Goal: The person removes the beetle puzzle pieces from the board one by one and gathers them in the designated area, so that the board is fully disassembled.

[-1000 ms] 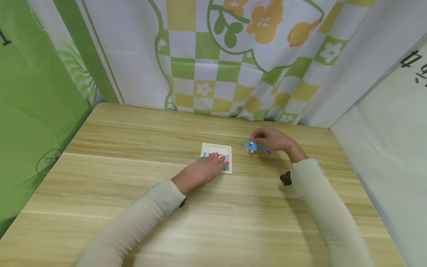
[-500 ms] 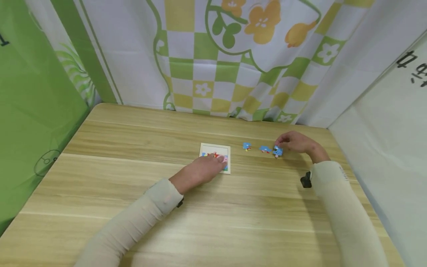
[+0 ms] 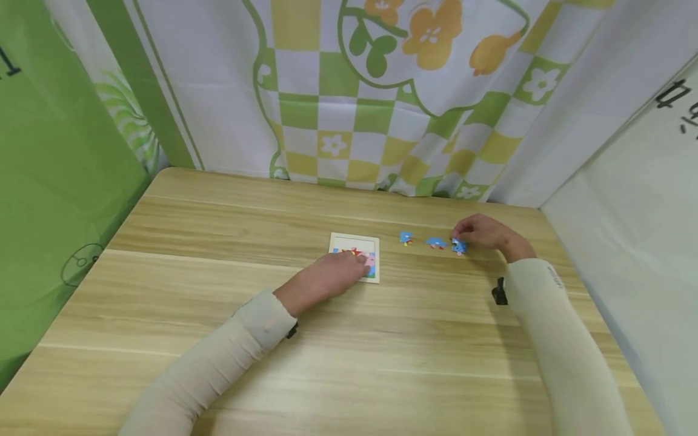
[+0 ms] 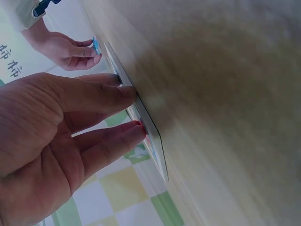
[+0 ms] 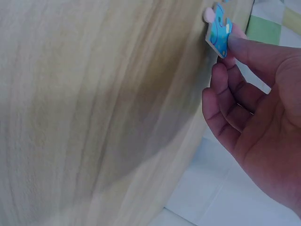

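In the head view, my left hand (image 3: 327,275) rests on a small square jigsaw puzzle tray (image 3: 377,264), its fingertips touching the red, pink and blue picture inside. The left wrist view has the fairly straight fingers and thumb against the tray (image 4: 153,129), none wrapped round it. Over to the right, my right hand (image 3: 482,233) pinches a blue jigsaw puzzle piece (image 5: 218,33) between thumb and fingers, tilted just off the tabletop. Two more blue pieces lie left of it: one in the middle (image 3: 436,243) and one closer to the tray (image 3: 406,237).
The pieces and tray lie on a wood-grain table (image 3: 349,363). A green, white and yellow checked curtain (image 3: 371,115) hangs along its back edge. A green cloth (image 3: 60,181) borders the left side, and a white sheet (image 3: 643,200) the right.
My right hand has carried the pinched piece rightward, from beside the piece nearest the tray to beyond the middle one, and lowered it slightly. My left hand stays on the tray.
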Motion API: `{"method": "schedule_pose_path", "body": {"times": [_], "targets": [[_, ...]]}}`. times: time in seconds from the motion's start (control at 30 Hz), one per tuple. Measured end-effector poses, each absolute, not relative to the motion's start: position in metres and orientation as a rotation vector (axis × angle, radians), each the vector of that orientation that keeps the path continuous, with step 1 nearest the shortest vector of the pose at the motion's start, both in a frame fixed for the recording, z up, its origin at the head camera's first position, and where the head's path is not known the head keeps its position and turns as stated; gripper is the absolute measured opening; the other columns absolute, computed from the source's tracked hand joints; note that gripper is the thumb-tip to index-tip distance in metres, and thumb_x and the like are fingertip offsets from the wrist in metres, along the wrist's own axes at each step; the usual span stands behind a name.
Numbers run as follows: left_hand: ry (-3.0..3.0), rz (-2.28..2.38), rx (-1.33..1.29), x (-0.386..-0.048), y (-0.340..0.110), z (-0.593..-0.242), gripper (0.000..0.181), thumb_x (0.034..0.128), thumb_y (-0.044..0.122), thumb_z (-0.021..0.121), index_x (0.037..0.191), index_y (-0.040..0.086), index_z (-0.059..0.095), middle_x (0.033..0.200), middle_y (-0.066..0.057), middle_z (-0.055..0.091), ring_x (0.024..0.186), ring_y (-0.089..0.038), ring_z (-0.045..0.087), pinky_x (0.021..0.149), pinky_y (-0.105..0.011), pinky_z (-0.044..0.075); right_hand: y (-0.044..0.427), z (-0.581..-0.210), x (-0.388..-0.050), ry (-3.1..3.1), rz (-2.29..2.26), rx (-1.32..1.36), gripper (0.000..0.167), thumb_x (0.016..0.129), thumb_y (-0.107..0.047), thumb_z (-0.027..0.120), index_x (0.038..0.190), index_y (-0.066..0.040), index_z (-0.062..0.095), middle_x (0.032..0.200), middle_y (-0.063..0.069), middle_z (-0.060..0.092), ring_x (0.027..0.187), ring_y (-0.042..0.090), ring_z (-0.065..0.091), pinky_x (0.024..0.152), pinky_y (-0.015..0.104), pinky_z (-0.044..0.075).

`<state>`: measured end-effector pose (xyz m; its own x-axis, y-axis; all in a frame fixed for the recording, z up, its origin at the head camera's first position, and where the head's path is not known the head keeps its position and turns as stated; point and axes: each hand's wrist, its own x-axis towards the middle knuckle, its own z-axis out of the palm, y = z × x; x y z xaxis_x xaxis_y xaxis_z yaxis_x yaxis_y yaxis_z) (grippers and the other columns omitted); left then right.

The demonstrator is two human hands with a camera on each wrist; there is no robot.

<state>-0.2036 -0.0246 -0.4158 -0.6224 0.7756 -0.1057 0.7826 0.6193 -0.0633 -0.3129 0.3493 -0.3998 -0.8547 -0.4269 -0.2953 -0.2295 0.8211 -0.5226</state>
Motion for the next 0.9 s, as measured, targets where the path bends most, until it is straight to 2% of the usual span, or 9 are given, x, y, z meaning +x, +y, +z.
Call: {"method": "schedule_pose_path", "body": {"times": [0.2, 0.47, 0.57, 0.67, 0.73, 0.9], "targets": [[2.805, -0.040, 1.350, -0.203, -0.029, -0.418, 0.017, 0.1017, 0.002, 0.062, 0.111, 0.010, 0.074, 0.105, -0.008, 0.070, 0.095, -0.026, 0.068, 0.080, -0.036, 0.058, 0.352, -0.406, -0.314, 2.609, -0.667, -0.476, 0.017, 0.105, -0.008, 0.059, 0.107, 0.005, 0.070, 0.103, 0.011, 0.071, 0.094, 0.023, 0.054, 0.088, 0.046, 0.044], [2.801, 0.012, 1.234, -0.203, -0.028, -0.418, 0.016, 0.1034, 0.009, 0.062, 0.109, 0.013, 0.077, 0.101, -0.009, 0.072, 0.095, -0.024, 0.068, 0.081, -0.036, 0.058, 0.350, -0.407, -0.312, 2.628, -0.688, -0.474, 0.017, 0.105, -0.007, 0.057, 0.109, 0.004, 0.071, 0.107, 0.014, 0.071, 0.100, 0.027, 0.056, 0.093, 0.049, 0.043], [2.792, -0.003, 1.192, -0.203, -0.027, -0.418, 0.021, 0.1027, 0.008, 0.063, 0.114, 0.016, 0.079, 0.113, -0.011, 0.073, 0.105, -0.025, 0.068, 0.085, -0.037, 0.058, 0.348, -0.406, -0.309, 2.672, -0.675, -0.481, 0.019, 0.106, -0.011, 0.058, 0.110, 0.002, 0.071, 0.107, 0.014, 0.070, 0.102, 0.029, 0.057, 0.093, 0.051, 0.045], [2.781, -0.019, 1.149, -0.203, -0.027, -0.417, 0.031, 0.1022, 0.006, 0.062, 0.124, 0.021, 0.077, 0.133, -0.014, 0.067, 0.123, -0.027, 0.063, 0.092, -0.040, 0.056, 0.341, -0.404, -0.305, 2.716, -0.684, -0.500, 0.021, 0.107, -0.016, 0.058, 0.113, -0.001, 0.071, 0.108, 0.013, 0.070, 0.104, 0.030, 0.060, 0.094, 0.052, 0.047], [2.779, -0.009, 1.130, -0.203, -0.027, -0.417, 0.033, 0.1023, 0.006, 0.062, 0.127, 0.022, 0.076, 0.140, -0.015, 0.061, 0.130, -0.028, 0.058, 0.095, -0.041, 0.055, 0.336, -0.402, -0.302, 2.732, -0.702, -0.538, 0.022, 0.106, -0.017, 0.059, 0.115, 0.000, 0.071, 0.109, 0.013, 0.071, 0.104, 0.031, 0.062, 0.094, 0.053, 0.048], [2.786, 0.036, 1.159, -0.202, -0.028, -0.417, 0.024, 0.1039, 0.009, 0.061, 0.121, 0.015, 0.077, 0.125, -0.012, 0.069, 0.110, -0.029, 0.067, 0.084, -0.041, 0.059, 0.314, -0.400, -0.297, 2.737, -0.759, -0.616, 0.020, 0.106, -0.012, 0.060, 0.113, 0.001, 0.072, 0.108, 0.013, 0.071, 0.098, 0.028, 0.063, 0.090, 0.048, 0.050]]}}
